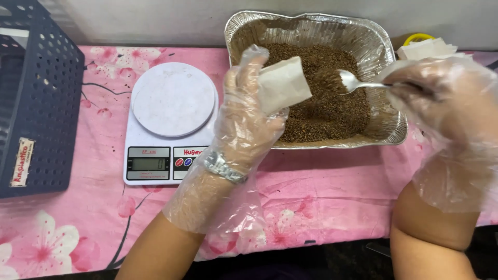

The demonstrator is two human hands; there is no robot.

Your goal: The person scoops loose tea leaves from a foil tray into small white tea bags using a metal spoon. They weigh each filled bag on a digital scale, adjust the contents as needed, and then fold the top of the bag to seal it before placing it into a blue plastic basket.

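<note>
The left hand [249, 111], in a loose clear plastic glove, grasps a small white paper pouch [282, 84] and holds it over the foil tray [311, 23] of brown granules [327, 111] at about twelve o'clock on the pink flowered cloth [321, 192]. The right hand [446, 98], gloved too, is clenched on the handle of a metal spoon [353, 82] whose bowl, seemingly carrying some granules, sits just at three o'clock of the pouch. A white kitchen scale [171, 122] stands at nine o'clock of the tray, with a dark blue perforated basket [39, 98] farther that way.
</note>
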